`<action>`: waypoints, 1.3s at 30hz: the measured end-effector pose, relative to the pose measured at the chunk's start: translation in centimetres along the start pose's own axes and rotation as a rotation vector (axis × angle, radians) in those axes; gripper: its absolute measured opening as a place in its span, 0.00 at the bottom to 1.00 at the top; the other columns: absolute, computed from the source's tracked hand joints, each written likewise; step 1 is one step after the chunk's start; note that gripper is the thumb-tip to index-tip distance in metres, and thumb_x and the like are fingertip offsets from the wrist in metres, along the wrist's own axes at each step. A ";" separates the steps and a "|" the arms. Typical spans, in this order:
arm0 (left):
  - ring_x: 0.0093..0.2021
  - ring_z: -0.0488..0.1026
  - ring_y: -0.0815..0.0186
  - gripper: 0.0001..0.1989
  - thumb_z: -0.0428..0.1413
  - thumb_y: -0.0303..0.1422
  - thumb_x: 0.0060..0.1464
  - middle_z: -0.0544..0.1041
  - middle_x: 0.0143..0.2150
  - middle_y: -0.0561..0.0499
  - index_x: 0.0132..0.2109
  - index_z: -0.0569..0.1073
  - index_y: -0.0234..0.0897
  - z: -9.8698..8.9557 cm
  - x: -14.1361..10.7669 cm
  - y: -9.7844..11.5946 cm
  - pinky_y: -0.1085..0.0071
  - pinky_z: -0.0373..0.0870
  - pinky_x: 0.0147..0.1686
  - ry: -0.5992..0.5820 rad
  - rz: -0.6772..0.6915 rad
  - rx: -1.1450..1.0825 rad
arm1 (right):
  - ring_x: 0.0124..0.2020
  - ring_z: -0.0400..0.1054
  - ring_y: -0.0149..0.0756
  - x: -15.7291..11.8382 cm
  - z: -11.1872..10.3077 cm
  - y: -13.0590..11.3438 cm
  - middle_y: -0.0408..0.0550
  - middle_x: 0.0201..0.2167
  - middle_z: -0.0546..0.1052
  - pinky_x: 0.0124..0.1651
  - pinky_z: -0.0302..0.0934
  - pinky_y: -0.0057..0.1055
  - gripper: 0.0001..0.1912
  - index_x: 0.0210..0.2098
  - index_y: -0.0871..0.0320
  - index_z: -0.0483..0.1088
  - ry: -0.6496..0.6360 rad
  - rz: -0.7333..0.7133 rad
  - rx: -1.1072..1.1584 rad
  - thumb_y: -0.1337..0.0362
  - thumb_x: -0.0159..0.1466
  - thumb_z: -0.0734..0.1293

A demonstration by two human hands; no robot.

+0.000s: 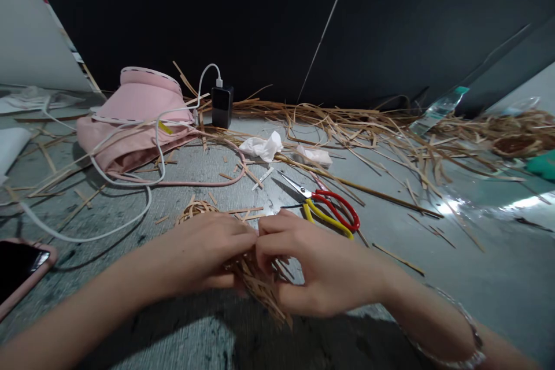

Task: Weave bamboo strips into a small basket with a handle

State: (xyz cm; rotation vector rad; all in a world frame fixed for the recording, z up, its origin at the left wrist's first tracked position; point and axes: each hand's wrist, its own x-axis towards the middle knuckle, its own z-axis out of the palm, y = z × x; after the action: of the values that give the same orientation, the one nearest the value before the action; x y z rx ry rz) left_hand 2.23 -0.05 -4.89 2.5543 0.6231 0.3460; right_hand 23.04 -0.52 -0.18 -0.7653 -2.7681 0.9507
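Observation:
A bundle of woven brown strips [259, 284] hangs between my two hands at the lower middle, its loose ends pointing down. My left hand [212, 245] is closed around its left side, and part of the weave shows beyond the knuckles. My right hand [303, 260] pinches at the strips from the right, thumb and fingers curled in, its fingertips touching the left hand's. What lies between the fingertips is hidden. Scissors with red and yellow handles [333, 211] lie just beyond my right hand, blades pointing up and left.
A pink visor hat [139, 98], a white cable [93, 238] and a black power bank [222, 107] are at the back left. A phone [21, 269] lies far left. Crumpled tissues [263, 146], loose strips [347, 124] and a plastic bottle [439, 111] lie along the back.

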 end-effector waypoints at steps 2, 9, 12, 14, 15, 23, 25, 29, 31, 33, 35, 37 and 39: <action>0.41 0.73 0.61 0.10 0.58 0.34 0.55 0.76 0.39 0.49 0.45 0.70 0.40 -0.1 0.0 0.0 0.68 0.65 0.39 -0.015 -0.007 -0.002 | 0.31 0.61 0.29 0.0 0.0 0.0 0.41 0.27 0.68 0.36 0.57 0.27 0.03 0.26 0.61 0.69 0.008 0.028 0.037 0.72 0.53 0.68; 0.42 0.73 0.59 0.13 0.59 0.39 0.54 0.76 0.42 0.50 0.44 0.70 0.41 -0.2 -0.2 -0.1 0.67 0.63 0.38 -0.074 -0.033 0.015 | 0.34 0.62 0.28 0.1 -0.7 2.0 0.42 0.30 0.66 0.38 0.58 0.25 0.02 0.33 0.60 0.74 -0.078 0.008 0.252 0.69 0.58 0.71; 0.41 0.73 0.59 0.13 0.58 0.40 0.55 0.76 0.41 0.50 0.45 0.69 0.41 -0.2 -0.2 -0.2 0.67 0.63 0.37 -0.079 -0.040 0.028 | 0.33 0.62 0.28 0.3 -0.4 2.5 0.40 0.28 0.67 0.35 0.56 0.25 0.04 0.30 0.59 0.76 -0.044 0.141 0.375 0.67 0.54 0.74; 0.42 0.73 0.59 0.13 0.58 0.40 0.55 0.76 0.42 0.49 0.46 0.69 0.41 -0.2 -0.1 -0.1 0.67 0.63 0.37 -0.087 -0.046 0.033 | 0.31 0.62 0.28 0.5 0.0 2.7 0.39 0.25 0.67 0.33 0.55 0.25 0.05 0.26 0.58 0.77 -0.015 0.222 0.482 0.66 0.50 0.76; 0.42 0.73 0.59 0.14 0.58 0.40 0.55 0.76 0.42 0.49 0.46 0.69 0.41 -0.2 -0.1 -0.1 0.67 0.63 0.38 -0.091 -0.048 0.036 | 0.30 0.62 0.28 0.6 0.2 2.8 0.39 0.24 0.67 0.32 0.54 0.25 0.05 0.25 0.58 0.77 0.005 0.249 0.524 0.66 0.49 0.77; 0.40 0.73 0.61 0.11 0.59 0.35 0.54 0.76 0.40 0.51 0.44 0.69 0.40 -0.3 -0.2 0.2 0.68 0.63 0.37 -0.060 -0.032 0.057 | 0.33 0.62 0.29 1.1 0.7 2.6 0.39 0.26 0.66 0.35 0.55 0.27 0.07 0.24 0.57 0.76 0.063 0.283 0.535 0.61 0.52 0.75; 0.41 0.73 0.61 0.11 0.59 0.34 0.54 0.76 0.41 0.51 0.44 0.68 0.40 -0.3 -0.2 0.2 0.68 0.63 0.38 -0.058 -0.036 0.050 | 0.32 0.61 0.28 1.2 0.8 2.4 0.39 0.26 0.66 0.33 0.54 0.26 0.10 0.24 0.58 0.74 0.067 0.317 0.516 0.60 0.51 0.76; 0.39 0.73 0.61 0.10 0.59 0.35 0.54 0.76 0.40 0.51 0.43 0.69 0.39 -0.2 -0.1 0.1 0.68 0.63 0.37 -0.057 -0.030 0.063 | 0.24 0.56 0.25 1.4 1.5 2.2 0.37 0.23 0.64 0.26 0.50 0.25 0.14 0.24 0.60 0.70 0.083 0.427 0.601 0.60 0.47 0.77; 0.39 0.73 0.60 0.11 0.60 0.36 0.54 0.76 0.39 0.50 0.42 0.69 0.39 -0.2 -0.1 0.1 0.68 0.63 0.36 -0.057 -0.025 0.068 | 0.22 0.55 0.24 1.5 1.9 2.3 0.36 0.21 0.64 0.24 0.49 0.24 0.15 0.22 0.60 0.68 0.108 0.451 0.622 0.60 0.46 0.77; 0.39 0.73 0.60 0.12 0.61 0.37 0.53 0.76 0.39 0.50 0.42 0.69 0.38 -0.2 -0.1 0.1 0.68 0.63 0.36 -0.056 -0.015 0.076 | 0.22 0.55 0.24 1.5 2.2 2.3 0.36 0.20 0.64 0.23 0.47 0.24 0.15 0.21 0.60 0.67 0.133 0.452 0.620 0.61 0.47 0.77; 0.38 0.73 0.60 0.13 0.62 0.38 0.51 0.76 0.38 0.49 0.41 0.69 0.38 -0.2 0.0 0.1 0.68 0.63 0.35 -0.050 -0.008 0.089 | 0.21 0.54 0.23 1.6 2.3 2.2 0.36 0.19 0.63 0.23 0.47 0.24 0.16 0.20 0.60 0.66 0.142 0.445 0.634 0.62 0.47 0.76; 0.38 0.74 0.60 0.13 0.62 0.38 0.51 0.76 0.38 0.49 0.40 0.69 0.38 -0.2 0.0 0.1 0.68 0.63 0.35 -0.045 -0.005 0.097 | 0.21 0.53 0.23 1.6 2.3 2.0 0.35 0.18 0.62 0.23 0.46 0.23 0.15 0.20 0.60 0.64 0.138 0.440 0.651 0.63 0.48 0.76; 0.38 0.74 0.60 0.13 0.62 0.38 0.51 0.76 0.38 0.49 0.40 0.69 0.38 -0.2 0.0 0.1 0.68 0.63 0.35 -0.047 -0.005 0.097 | 0.21 0.54 0.23 1.7 2.2 1.8 0.35 0.18 0.62 0.23 0.46 0.23 0.15 0.20 0.60 0.64 0.137 0.452 0.656 0.65 0.48 0.75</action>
State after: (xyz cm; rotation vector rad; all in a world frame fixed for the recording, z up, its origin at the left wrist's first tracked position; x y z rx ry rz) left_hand 2.21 0.00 -4.67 2.6448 0.6437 0.2595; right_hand 21.76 0.30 -3.09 -1.2678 -1.9813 1.6774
